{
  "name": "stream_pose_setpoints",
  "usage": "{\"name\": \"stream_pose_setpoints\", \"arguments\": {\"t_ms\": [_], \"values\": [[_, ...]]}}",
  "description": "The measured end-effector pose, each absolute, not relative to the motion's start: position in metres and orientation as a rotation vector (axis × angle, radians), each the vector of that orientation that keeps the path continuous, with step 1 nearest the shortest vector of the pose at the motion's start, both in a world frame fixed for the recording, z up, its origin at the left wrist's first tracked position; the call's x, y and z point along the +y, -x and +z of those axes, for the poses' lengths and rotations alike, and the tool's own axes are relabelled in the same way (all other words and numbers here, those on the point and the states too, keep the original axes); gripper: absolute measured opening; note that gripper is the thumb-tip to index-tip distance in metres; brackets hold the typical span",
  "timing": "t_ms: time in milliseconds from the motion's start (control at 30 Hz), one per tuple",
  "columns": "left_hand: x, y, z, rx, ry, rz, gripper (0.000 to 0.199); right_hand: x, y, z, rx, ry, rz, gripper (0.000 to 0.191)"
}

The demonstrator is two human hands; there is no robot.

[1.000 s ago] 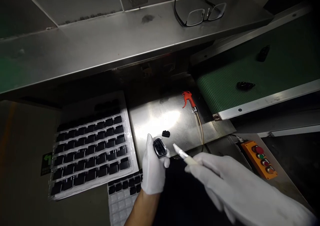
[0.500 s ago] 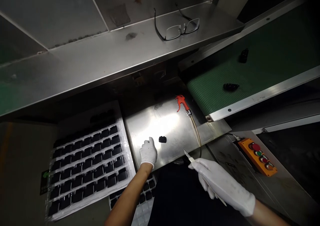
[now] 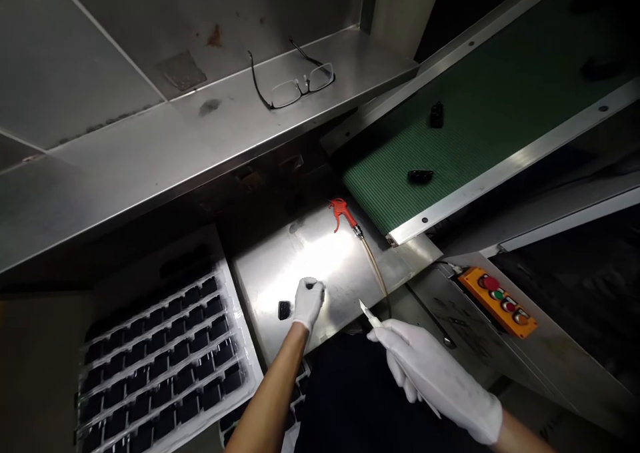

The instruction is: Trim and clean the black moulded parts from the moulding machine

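White gloves cover both hands. My left hand (image 3: 308,302) is over the metal work plate (image 3: 345,296), its fingers closed round a small black part (image 3: 311,285) that shows only in part between them. Just left of that hand a second black part (image 3: 284,310) lies on the plate. Near the plate's front edge, my right hand (image 3: 420,363) grips a slim white-handled knife (image 3: 371,315), its blade pointing up and to the left.
A red air gun (image 3: 343,211) with a hose lies at the plate's back. White trays (image 3: 233,306) of black parts stand left. Black pieces lie on the green conveyor (image 3: 465,133). Glasses (image 3: 301,89) rest on the shelf; an orange button box (image 3: 497,301) is right.
My left hand has come onto the black part that lay apart from it. A second part now shows on the plate to its left. The camera view has shifted right. My right hand still holds the knife.
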State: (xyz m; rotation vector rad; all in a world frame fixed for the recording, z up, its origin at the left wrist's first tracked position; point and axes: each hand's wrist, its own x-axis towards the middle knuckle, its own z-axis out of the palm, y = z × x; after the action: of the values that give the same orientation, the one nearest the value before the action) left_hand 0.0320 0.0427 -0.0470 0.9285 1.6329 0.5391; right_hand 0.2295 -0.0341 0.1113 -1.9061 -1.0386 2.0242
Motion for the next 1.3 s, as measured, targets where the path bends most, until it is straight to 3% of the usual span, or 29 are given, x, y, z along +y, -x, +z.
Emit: {"name": "stream_pose_setpoints", "arguments": {"t_ms": [133, 233, 367, 567, 767, 1033, 1300], "values": [[0.022, -0.033, 0.022, 1.278, -0.639, 0.802, 0.027, -0.027, -0.232, 0.13, -0.982, 1.843, 2.02, 0.052], [0.005, -0.04, 0.072, 0.959, -0.287, 0.986, 0.041, -0.02, -0.23, 0.147, -0.974, 1.8, 2.071, 0.051], [-0.004, -0.052, 0.106, 0.633, 0.052, 1.096, 0.048, -0.01, -0.226, 0.169, -1.061, 1.8, 2.142, 0.054], [-0.009, -0.045, 0.104, 0.501, -0.046, 1.074, 0.056, -0.006, -0.23, 0.166, -1.114, 1.776, 2.223, 0.061], [-0.009, -0.045, 0.109, 0.584, -0.141, 1.15, 0.048, -0.008, -0.227, 0.16, -1.077, 1.813, 2.224, 0.066], [-0.01, -0.045, 0.114, 0.736, -0.329, 1.201, 0.05, -0.001, -0.214, 0.176, -1.099, 1.818, 2.204, 0.058], [0.002, -0.039, 0.112, 0.619, -0.046, 1.107, 0.037, 0.004, -0.216, 0.174, -1.149, 1.825, 2.19, 0.062]]}}
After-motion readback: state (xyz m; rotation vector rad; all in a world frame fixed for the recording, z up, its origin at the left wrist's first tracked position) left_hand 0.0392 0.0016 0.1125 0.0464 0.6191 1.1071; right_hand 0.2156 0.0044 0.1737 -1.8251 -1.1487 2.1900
